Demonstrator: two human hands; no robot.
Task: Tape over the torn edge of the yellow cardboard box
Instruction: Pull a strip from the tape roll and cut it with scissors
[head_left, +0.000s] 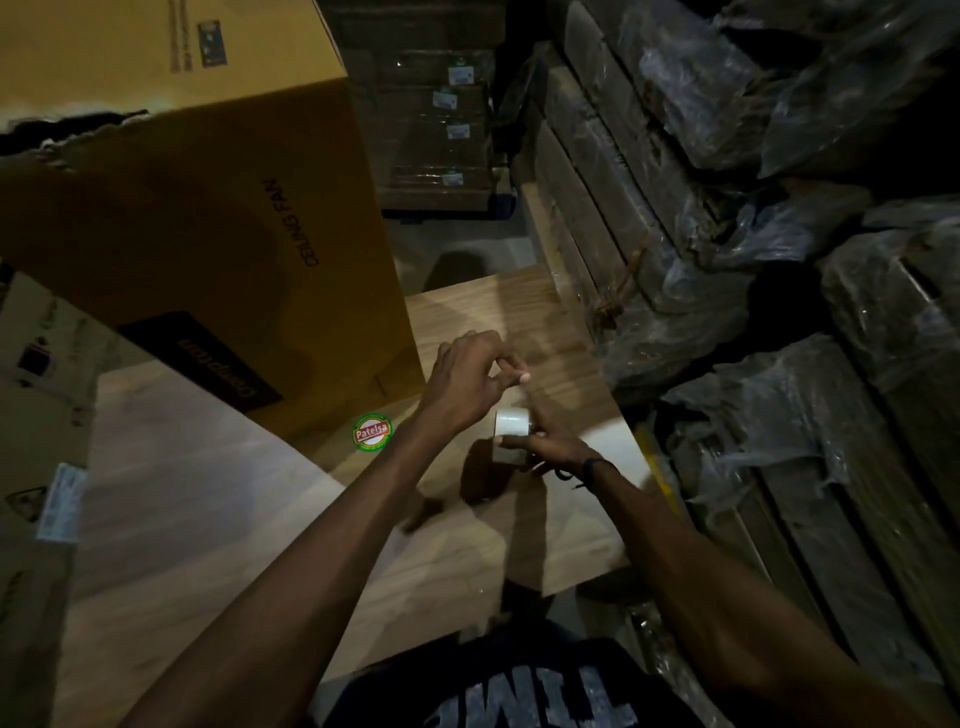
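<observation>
The big yellow cardboard box (208, 223) marked "CEILING FAN" stands on a wooden board at the upper left. Its torn edge (78, 132) runs ragged along the top left, with a dark gap behind it. To the right of the box, my right hand (545, 441) holds a roll of clear tape (511, 434) over the board. My left hand (467, 382) is just above the roll, its fingertips pinched at the tape's loose end. Both hands are well away from the tear.
The wooden board (208, 519) carries a round red and green sticker (372, 431). Plastic-wrapped stacks (779, 260) crowd the right side. More cartons (441, 104) are piled at the back, and another carton (41, 441) stands at the left.
</observation>
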